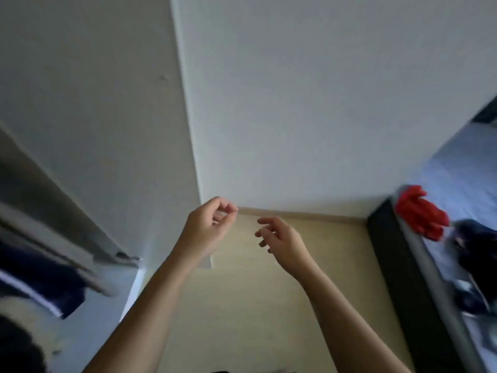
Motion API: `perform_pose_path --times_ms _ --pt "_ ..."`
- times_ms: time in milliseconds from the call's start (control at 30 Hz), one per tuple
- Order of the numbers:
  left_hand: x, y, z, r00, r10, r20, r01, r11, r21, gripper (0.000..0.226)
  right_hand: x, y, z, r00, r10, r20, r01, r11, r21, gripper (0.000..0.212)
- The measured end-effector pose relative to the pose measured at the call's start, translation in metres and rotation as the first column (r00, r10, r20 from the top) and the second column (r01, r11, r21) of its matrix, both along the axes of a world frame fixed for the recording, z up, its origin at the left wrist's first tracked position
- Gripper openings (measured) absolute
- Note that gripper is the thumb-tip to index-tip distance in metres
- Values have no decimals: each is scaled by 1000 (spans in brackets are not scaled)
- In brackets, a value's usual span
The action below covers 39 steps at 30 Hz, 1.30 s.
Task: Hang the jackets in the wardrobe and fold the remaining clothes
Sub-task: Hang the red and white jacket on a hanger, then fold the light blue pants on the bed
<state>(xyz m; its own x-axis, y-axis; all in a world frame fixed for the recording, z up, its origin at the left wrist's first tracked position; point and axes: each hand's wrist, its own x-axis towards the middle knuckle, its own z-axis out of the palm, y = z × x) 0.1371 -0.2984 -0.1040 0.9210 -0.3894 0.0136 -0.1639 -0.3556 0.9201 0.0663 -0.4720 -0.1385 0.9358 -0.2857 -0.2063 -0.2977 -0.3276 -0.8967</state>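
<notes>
A: Hands: position?
B: 2 hands are held up in front of the white wall (295,103), above the beige floor (255,305). The left hand (209,224) is seen with its fingers loosely curled toward the thumb; nothing is held in it. The right hand (281,238) is held just beside it, fingers relaxed and slightly spread, nothing gripped.

A: Contact between them?
B: They are apart. A small gap is seen between the fingertips of the 2.

A: Clothes: where?
B: 2 lots are noted, both well apart from the hands. On the bed (462,162) at the right edge, a red garment (419,216) is laid near the black bed frame (390,259), with a dark garment (476,251) just beside it, nearer the camera. At the left edge, a dark blue garment (40,281) with a pale stripe is seen below a grey bar (53,246). Whether it is hung there cannot be told, the area being blurred.

A: Jackets or not?
B: Cannot be told for any of the 3 pieces.

A: Anything else recorded?
B: A wooden skirting board (309,214) is seen along the foot of the wall, behind the hands.
</notes>
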Motion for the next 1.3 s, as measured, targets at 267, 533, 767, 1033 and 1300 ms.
perform_pose_path --times_ms 267,533,767,1033,1300 --pt "-85 -271 -25 867 -493 -76 489 870 -63 23 -156 -239 -5 819 -573 18 573 819 -11 20" --pt "-110 -472 -45 655 -739 -156 741 669 -54 21 -225 -380 -39 533 -846 -21 843 528 108 23" --pt "-73 -660 -84 523 -812 -258 837 546 -21 23 -205 -535 -64 361 -929 -79 924 345 162 22" --pt "-66 -889 -78 315 -916 -248 949 303 88 20 -216 -676 -67 142 -982 -121 981 123 146 22" --pt "-107 -1011 -134 245 -919 -308 959 185 213 10 -250 -787 -122 118 -963 -243 989 92 116 24"
